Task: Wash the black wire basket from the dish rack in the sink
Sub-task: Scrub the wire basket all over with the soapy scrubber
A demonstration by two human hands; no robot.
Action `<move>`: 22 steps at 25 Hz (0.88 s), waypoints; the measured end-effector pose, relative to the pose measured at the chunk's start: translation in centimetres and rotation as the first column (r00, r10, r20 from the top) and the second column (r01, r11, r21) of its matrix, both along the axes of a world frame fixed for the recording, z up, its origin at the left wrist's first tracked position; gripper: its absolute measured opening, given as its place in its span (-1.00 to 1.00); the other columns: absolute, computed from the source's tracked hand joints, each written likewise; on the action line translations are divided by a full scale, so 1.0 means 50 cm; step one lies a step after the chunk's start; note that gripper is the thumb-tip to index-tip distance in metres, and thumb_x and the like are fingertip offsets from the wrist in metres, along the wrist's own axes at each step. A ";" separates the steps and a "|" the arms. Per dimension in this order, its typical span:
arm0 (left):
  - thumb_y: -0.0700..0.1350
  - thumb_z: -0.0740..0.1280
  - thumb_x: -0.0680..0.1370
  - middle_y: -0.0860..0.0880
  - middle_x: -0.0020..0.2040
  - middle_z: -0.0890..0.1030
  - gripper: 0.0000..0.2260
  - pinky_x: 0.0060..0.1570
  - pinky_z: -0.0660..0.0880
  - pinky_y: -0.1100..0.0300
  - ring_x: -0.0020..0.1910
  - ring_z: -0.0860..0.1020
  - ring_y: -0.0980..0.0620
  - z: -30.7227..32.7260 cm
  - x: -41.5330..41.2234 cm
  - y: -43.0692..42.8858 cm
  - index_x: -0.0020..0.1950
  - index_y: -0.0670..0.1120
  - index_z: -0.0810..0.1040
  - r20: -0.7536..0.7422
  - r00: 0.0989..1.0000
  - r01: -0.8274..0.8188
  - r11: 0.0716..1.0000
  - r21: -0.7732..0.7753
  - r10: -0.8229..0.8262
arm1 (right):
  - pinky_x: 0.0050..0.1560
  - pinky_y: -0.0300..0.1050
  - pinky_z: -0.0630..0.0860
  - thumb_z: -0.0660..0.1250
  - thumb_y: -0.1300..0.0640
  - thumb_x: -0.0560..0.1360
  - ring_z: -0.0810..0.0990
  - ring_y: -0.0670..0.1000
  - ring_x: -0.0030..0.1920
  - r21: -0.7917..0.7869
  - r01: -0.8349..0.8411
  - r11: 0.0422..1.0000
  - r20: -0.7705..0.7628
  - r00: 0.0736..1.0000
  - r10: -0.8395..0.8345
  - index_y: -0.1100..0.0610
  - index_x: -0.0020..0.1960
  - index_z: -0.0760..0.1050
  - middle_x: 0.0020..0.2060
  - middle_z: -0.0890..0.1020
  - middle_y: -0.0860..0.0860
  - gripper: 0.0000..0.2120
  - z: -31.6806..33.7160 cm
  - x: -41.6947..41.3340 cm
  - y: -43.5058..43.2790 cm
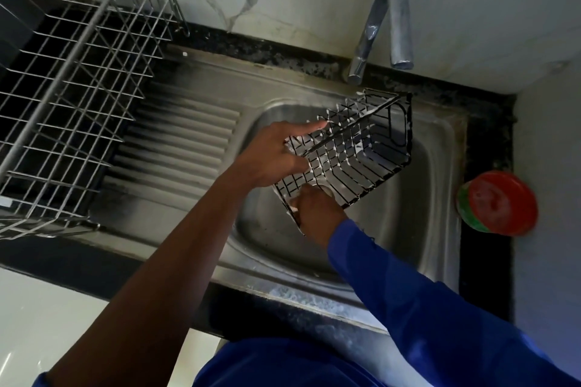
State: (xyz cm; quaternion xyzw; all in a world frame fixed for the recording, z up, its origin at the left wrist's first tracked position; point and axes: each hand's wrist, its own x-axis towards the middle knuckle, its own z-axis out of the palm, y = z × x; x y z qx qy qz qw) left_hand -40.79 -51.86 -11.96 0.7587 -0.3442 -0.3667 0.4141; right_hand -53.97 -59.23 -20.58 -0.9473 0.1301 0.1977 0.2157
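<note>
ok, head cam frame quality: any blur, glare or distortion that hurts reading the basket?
Head view, centre: the basket is sharp, with black wires and white suds distinct. Head view, edges: the red tub and dish rack are soft, and the rack's wires bow from the wide lens. Head view, light: dim, with a dark right corner, a small highlight on the tap and no glare on the sink.

The middle of the sink (434, 182) is filled by the tilted black wire basket (355, 148). Open basin is left on its right. The back is barred by the tap (380, 31), the left by the dish rack (78, 97), and the right counter by a red tub (500, 203).
</note>
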 end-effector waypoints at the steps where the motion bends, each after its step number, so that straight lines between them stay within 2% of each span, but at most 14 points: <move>1: -0.24 0.41 0.33 0.04 0.48 0.45 -0.29 -0.21 0.64 0.16 -0.16 0.70 -0.05 -0.001 -0.006 -0.003 0.43 0.24 0.48 0.009 1.000 0.004 1.000 -0.004 -0.004 | 0.12 -0.11 0.47 0.27 0.27 0.53 0.52 0.14 0.15 -0.006 0.003 1.000 -0.007 1.000 -0.003 0.18 0.25 0.52 0.17 0.47 0.14 -0.71 0.008 0.004 -0.002; 2: -0.19 0.40 0.31 0.04 0.47 0.46 -0.29 -0.05 0.65 0.10 0.02 0.68 -0.17 -0.004 -0.009 -0.006 0.42 0.28 0.48 0.020 1.000 0.005 1.000 0.005 -0.005 | 0.13 -0.10 0.47 0.25 0.28 0.55 0.53 0.15 0.16 -0.019 0.004 1.000 0.000 1.000 -0.004 0.20 0.24 0.52 0.17 0.48 0.15 -0.72 0.007 0.009 -0.006; 3: -0.18 0.41 0.30 0.03 0.46 0.47 -0.29 0.05 0.62 0.14 0.11 0.65 -0.22 -0.008 -0.011 -0.008 0.42 0.29 0.48 0.035 0.999 0.010 1.000 0.014 -0.011 | 0.14 -0.09 0.48 0.24 0.27 0.56 0.54 0.16 0.16 -0.005 0.018 1.000 -0.005 1.000 -0.018 0.22 0.22 0.52 0.16 0.51 0.17 -0.74 0.005 0.012 -0.011; 4: -0.20 0.43 0.33 0.01 0.45 0.48 -0.29 0.07 0.59 0.21 0.12 0.65 -0.23 -0.012 -0.011 -0.008 0.42 0.29 0.47 0.049 0.999 0.014 1.000 0.023 -0.015 | 0.14 -0.08 0.49 0.24 0.26 0.55 0.55 0.15 0.15 0.003 0.005 1.000 -0.010 1.000 -0.005 0.24 0.20 0.53 0.13 0.55 0.17 -0.76 0.006 0.011 -0.014; 7: -0.26 0.43 0.35 -0.01 0.48 0.46 -0.28 -0.18 0.59 0.28 -0.05 0.68 -0.14 -0.019 -0.001 0.004 0.43 0.25 0.48 0.039 0.999 -0.011 1.000 0.027 0.009 | 0.12 -0.10 0.52 0.29 0.29 0.51 0.61 0.09 0.08 0.098 -0.018 0.995 -0.073 0.997 0.025 0.27 0.06 0.61 0.02 0.65 0.14 -0.82 0.021 -0.016 -0.044; 9: -0.23 0.41 0.32 0.01 0.49 0.45 -0.28 -0.20 0.63 0.14 -0.04 0.69 -0.18 -0.016 0.003 0.005 0.43 0.24 0.48 0.005 1.000 -0.024 1.000 0.009 0.024 | 0.08 -0.14 0.55 0.29 0.32 0.51 0.65 0.06 0.00 0.084 0.137 0.987 0.022 0.990 -0.139 0.25 0.03 0.65 -0.03 0.68 0.13 -0.82 0.032 -0.024 -0.073; 10: -0.25 0.42 0.33 0.00 0.47 0.47 -0.29 -0.17 0.63 0.11 -0.02 0.69 -0.13 -0.012 0.002 0.000 0.43 0.23 0.49 0.018 1.000 -0.021 1.000 0.009 0.021 | 0.05 -0.16 0.56 0.29 0.32 0.52 0.66 0.06 -0.03 0.069 0.237 0.969 0.108 0.964 -0.244 0.23 0.04 0.65 -0.03 0.68 0.13 -0.81 0.031 -0.024 -0.084; 11: -0.30 0.44 0.35 -0.02 0.44 0.49 -0.29 -0.15 0.62 0.17 -0.02 0.68 -0.04 -0.008 -0.001 -0.006 0.43 0.21 0.50 0.044 0.999 -0.011 1.000 0.014 0.011 | 0.03 -0.17 0.56 0.29 0.31 0.53 0.66 0.07 -0.03 0.061 0.291 0.955 0.148 0.943 -0.297 0.22 0.06 0.65 0.00 0.67 0.14 -0.81 0.028 -0.023 -0.090; 13: -0.34 0.46 0.36 -0.02 0.40 0.51 -0.29 -0.18 0.60 0.26 -0.11 0.68 0.00 0.000 -0.009 -0.012 0.42 0.21 0.51 0.066 0.998 -0.007 1.000 0.015 0.006 | 0.04 -0.12 0.58 0.31 0.29 0.52 0.63 0.08 0.00 -0.040 0.246 0.968 0.106 0.965 -0.241 0.20 0.13 0.61 0.10 0.58 0.15 -0.78 0.017 -0.021 -0.082; 16: -0.31 0.45 0.36 -0.01 0.42 0.49 -0.28 -0.10 0.64 0.04 0.00 0.67 -0.18 0.000 -0.009 -0.007 0.43 0.24 0.49 0.070 0.997 -0.027 1.000 0.012 0.026 | 0.15 -0.05 0.54 0.37 0.28 0.46 0.53 0.08 0.13 -0.122 0.186 0.975 0.102 0.979 -0.174 0.16 0.21 0.55 0.21 0.46 0.12 -0.68 0.016 -0.040 -0.063; 17: -0.32 0.45 0.37 -0.02 0.44 0.48 -0.28 -0.15 0.64 0.03 -0.02 0.68 -0.18 -0.001 -0.005 -0.006 0.43 0.23 0.48 0.073 0.997 -0.025 0.999 0.019 0.024 | 0.20 -0.04 0.50 0.35 0.25 0.48 0.49 0.10 0.18 -0.157 0.151 0.976 0.120 0.984 -0.133 0.17 0.22 0.54 0.22 0.47 0.13 -0.69 0.016 -0.047 -0.057; 20: -0.34 0.44 0.39 -0.04 0.45 0.49 -0.29 -0.35 0.53 0.30 -0.32 0.65 0.00 0.003 -0.002 -0.008 0.45 0.20 0.48 0.048 0.999 -0.006 0.999 0.034 0.005 | 0.32 -0.05 0.35 0.26 0.18 0.54 0.38 0.11 0.30 -0.246 0.013 0.969 0.071 0.997 0.004 0.18 0.19 0.55 0.24 0.48 0.13 -0.75 0.025 -0.062 -0.033; 21: -0.33 0.44 0.39 -0.04 0.45 0.49 -0.29 -0.32 0.54 0.30 -0.29 0.65 0.00 0.003 -0.004 -0.009 0.44 0.22 0.48 0.050 0.999 -0.011 0.999 0.042 0.009 | 0.32 -0.08 0.35 0.26 0.19 0.55 0.37 0.10 0.31 -0.263 0.010 0.965 0.033 0.999 -0.002 0.17 0.18 0.55 0.28 0.44 0.13 -0.77 0.027 -0.062 -0.032; 22: -0.32 0.44 0.38 -0.05 0.46 0.48 -0.29 -0.24 0.59 0.25 -0.17 0.69 -0.06 0.003 -0.008 -0.009 0.44 0.24 0.48 0.056 0.998 -0.023 0.998 0.051 0.020 | 0.31 -0.10 0.36 0.25 0.21 0.55 0.37 0.10 0.30 -0.262 -0.005 0.965 -0.008 1.000 0.003 0.16 0.16 0.54 0.30 0.41 0.13 -0.79 0.027 -0.059 -0.040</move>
